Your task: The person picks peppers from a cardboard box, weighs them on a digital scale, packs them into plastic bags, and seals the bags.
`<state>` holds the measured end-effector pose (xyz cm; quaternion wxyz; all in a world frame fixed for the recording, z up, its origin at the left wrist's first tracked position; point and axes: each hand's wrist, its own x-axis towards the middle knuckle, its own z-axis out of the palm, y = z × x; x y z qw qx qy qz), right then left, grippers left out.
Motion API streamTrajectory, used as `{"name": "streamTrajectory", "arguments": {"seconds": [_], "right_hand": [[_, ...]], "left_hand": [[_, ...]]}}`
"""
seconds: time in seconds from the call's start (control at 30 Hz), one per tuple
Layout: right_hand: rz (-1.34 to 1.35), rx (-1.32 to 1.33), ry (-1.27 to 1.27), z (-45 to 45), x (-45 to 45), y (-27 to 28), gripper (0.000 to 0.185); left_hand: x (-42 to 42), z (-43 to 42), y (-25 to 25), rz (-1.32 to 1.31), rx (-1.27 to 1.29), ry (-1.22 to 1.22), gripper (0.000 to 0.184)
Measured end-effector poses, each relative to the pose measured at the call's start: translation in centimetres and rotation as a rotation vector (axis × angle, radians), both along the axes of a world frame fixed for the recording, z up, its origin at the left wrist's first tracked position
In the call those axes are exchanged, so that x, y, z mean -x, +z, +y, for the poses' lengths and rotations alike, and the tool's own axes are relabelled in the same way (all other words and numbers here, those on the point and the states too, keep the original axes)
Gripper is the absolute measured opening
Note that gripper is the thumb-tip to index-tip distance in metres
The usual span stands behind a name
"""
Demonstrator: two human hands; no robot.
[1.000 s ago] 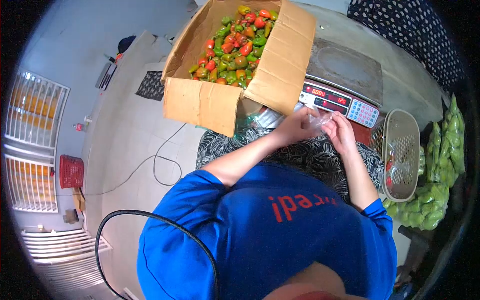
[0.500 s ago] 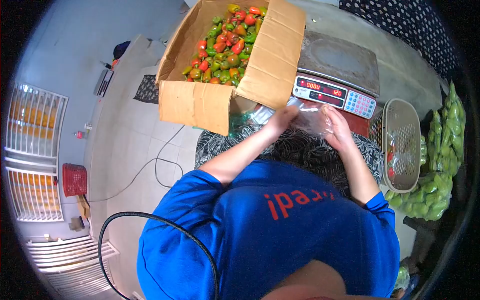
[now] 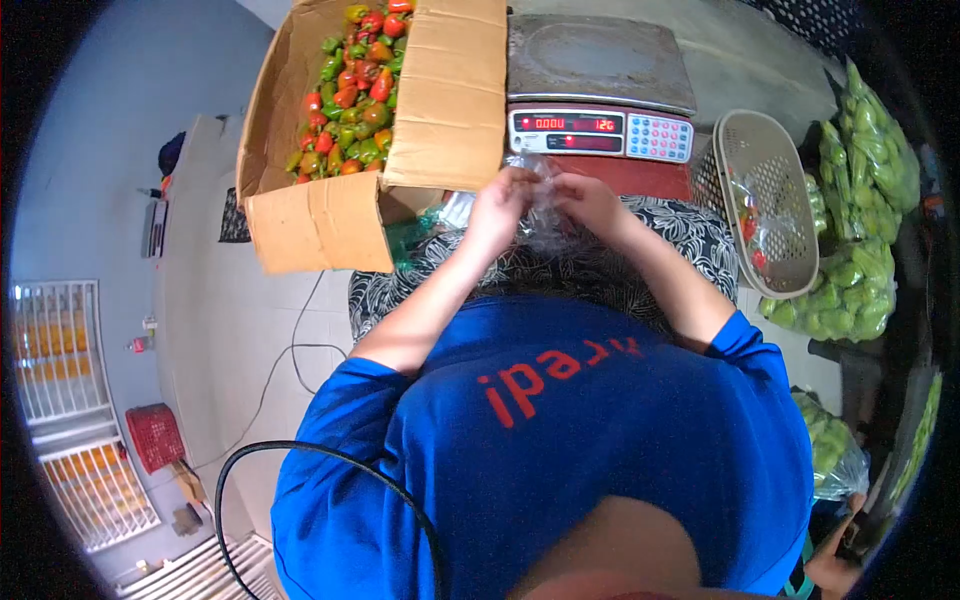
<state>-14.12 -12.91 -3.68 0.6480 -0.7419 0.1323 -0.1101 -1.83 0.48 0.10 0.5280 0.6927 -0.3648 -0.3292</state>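
Between my two hands, just below the weighing scale's lit display [image 3: 568, 132], hangs a clear plastic bag [image 3: 543, 215]. My left hand [image 3: 500, 205] has its fingers closed on the bag's left edge. On the right side, my right hand [image 3: 590, 205] pinches the same bag near its top. The cardboard box [image 3: 450, 90] of red and green peppers [image 3: 350, 100] stands to the left of the scale, with its flaps folded out. The scale's metal plate [image 3: 600, 60] carries nothing.
A beige perforated basket [image 3: 812, 235] with red peppers in plastic stands right of the scale. Bags of green vegetables [image 3: 870, 170] lie beyond it. At the lower right another person's hand [image 3: 832, 570] shows. A red basket [image 3: 155, 438] and a cable are far left.
The view has shifted, so box and scale appear further left. My hands have come closer together with the bag, which was spread between them half a second ago. Another person's hand has come into view.
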Motion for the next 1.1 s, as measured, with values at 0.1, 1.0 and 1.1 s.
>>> {"name": "streamTrajectory", "arguments": {"seconds": [0.1,1.0,1.1], "right_hand": [[0.046,0.010,-0.109,-1.9,-0.3,-0.9,0.013],[-0.222,-0.743,-0.314,-2.4,0.0,0.7,0.012],[0.003,-0.855,-0.145,-0.4,0.1,4.2,0.017]], "left_hand": [[0.3,0.0,1.5,0.694,0.250,-0.035,0.026],[-0.1,-0.4,0.7,0.317,-0.016,-0.062,0.021],[-1.2,-0.3,-0.5,-0.147,-0.076,-0.043,0.018]]}}
